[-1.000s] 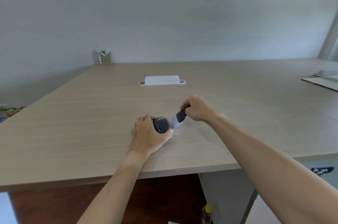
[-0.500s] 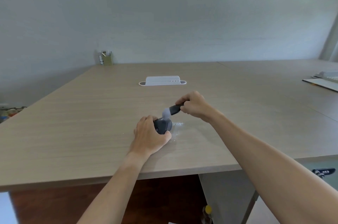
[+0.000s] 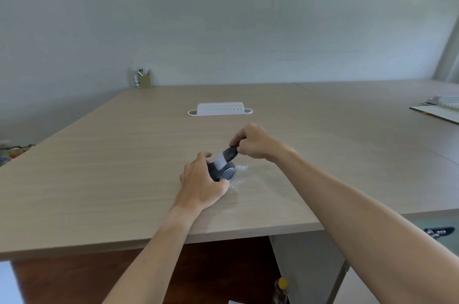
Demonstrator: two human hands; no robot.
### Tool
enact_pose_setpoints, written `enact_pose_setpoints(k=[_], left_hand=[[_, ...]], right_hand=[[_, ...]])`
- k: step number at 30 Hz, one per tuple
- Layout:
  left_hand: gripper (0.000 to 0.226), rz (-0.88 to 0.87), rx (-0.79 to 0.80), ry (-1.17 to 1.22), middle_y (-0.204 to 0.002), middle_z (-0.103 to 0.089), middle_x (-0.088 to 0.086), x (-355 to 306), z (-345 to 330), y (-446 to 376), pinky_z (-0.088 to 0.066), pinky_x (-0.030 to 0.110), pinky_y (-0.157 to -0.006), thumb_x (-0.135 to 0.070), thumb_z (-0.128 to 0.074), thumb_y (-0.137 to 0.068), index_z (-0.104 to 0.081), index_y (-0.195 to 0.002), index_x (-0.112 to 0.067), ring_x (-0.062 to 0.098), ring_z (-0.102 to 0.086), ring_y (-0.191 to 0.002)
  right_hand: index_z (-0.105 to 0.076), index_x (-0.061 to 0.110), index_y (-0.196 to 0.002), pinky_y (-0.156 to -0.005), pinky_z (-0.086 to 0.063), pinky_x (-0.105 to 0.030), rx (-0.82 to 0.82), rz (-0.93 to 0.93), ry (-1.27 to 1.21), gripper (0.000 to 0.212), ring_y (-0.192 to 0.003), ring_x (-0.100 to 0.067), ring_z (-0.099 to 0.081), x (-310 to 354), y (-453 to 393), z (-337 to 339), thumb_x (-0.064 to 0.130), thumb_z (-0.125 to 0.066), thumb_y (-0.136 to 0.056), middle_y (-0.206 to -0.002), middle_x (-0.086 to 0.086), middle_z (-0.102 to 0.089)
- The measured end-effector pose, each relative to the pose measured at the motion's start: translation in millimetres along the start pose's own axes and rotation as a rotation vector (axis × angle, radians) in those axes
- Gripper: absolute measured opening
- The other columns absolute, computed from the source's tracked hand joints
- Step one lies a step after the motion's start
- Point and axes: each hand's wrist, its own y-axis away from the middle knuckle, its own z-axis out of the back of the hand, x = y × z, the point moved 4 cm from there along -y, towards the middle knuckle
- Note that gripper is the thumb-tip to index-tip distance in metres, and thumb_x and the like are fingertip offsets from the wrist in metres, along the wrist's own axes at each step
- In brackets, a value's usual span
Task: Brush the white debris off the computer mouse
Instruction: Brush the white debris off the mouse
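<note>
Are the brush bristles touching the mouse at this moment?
Touching. In the head view the brush's white bristles overlap the top of the dark mouse with no gap visible. The right hand holds the brush; the left hand steadies the mouse.

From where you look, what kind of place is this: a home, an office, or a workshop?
Probably an office or a shared workroom. Wide wood-grain desks stand joined before a bare wall, a pen holder sits in the far corner, a white desk organizer stands mid-desk, and the left hand steadies a computer mouse.
</note>
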Motion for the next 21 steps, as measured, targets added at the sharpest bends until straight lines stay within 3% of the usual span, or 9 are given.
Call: enact_pose_setpoints(k=[2, 5, 10, 15, 18, 21], left_hand=[[0.078, 0.005, 0.011, 0.015, -0.115, -0.060, -0.009, 1, 0, 1, -0.025, 0.030, -0.095, -0.036, -0.061, -0.061, -0.039, -0.135, -0.024, 0.022, -0.047, -0.116], [0.078, 0.007, 0.017, 0.028, -0.117, -0.061, -0.008, 3, -1, 0, -0.027, 0.031, -0.098, -0.034, -0.059, -0.059, -0.037, -0.134, -0.027, 0.022, -0.047, -0.117], [0.067, -0.023, 0.006, 0.054, -0.105, -0.064, -0.012, 4, -1, -2, -0.043, 0.042, -0.096, -0.034, -0.062, -0.057, -0.042, -0.122, -0.032, 0.021, -0.055, -0.105], [0.083, -0.037, -0.020, 0.100, -0.097, -0.063, -0.009, 3, 2, -2, -0.044, 0.045, -0.098, -0.028, -0.063, -0.057, -0.035, -0.135, -0.023, 0.018, -0.057, -0.100], [0.090, -0.022, -0.010, 0.132, -0.097, -0.062, -0.008, 1, 2, 0, -0.044, 0.045, -0.099, -0.026, -0.063, -0.057, -0.027, -0.140, -0.025, 0.018, -0.057, -0.100], [0.092, -0.017, 0.006, 0.144, -0.099, -0.062, -0.007, 2, 2, 0, -0.044, 0.046, -0.099, -0.025, -0.062, -0.056, -0.024, -0.140, -0.028, 0.019, -0.057, -0.100]], right_hand=[[-0.076, 0.002, -0.095, -0.085, -0.053, -0.033, -0.014, -0.014, 0.106, 0.040, -0.103, -0.028, -0.062, -5, -3, 1, -0.007, -0.042, -0.076, -0.105, -0.017, -0.072], [-0.075, 0.000, -0.094, -0.083, -0.055, -0.035, -0.078, -0.038, 0.138, 0.038, -0.099, -0.029, -0.064, -7, -6, 11, -0.007, -0.042, -0.076, -0.105, -0.017, -0.071], [-0.075, 0.004, -0.097, -0.059, -0.042, -0.018, 0.010, -0.020, -0.118, 0.038, -0.073, -0.014, -0.055, 8, 4, 6, -0.009, -0.046, -0.076, -0.076, -0.001, -0.066], [-0.075, 0.001, -0.099, -0.086, -0.050, -0.029, -0.033, -0.013, 0.104, 0.040, -0.107, -0.029, -0.062, -4, 0, 5, -0.008, -0.042, -0.078, -0.107, -0.017, -0.073], [-0.075, -0.001, -0.096, -0.087, -0.053, -0.035, -0.112, -0.043, 0.099, 0.041, -0.106, -0.031, -0.062, -13, -3, 15, -0.008, -0.041, -0.076, -0.105, -0.018, -0.072], [-0.075, 0.003, -0.096, -0.075, -0.047, -0.025, -0.106, -0.038, -0.040, 0.039, -0.096, -0.023, -0.058, -6, -1, 13, -0.008, -0.043, -0.077, -0.098, -0.012, -0.071]])
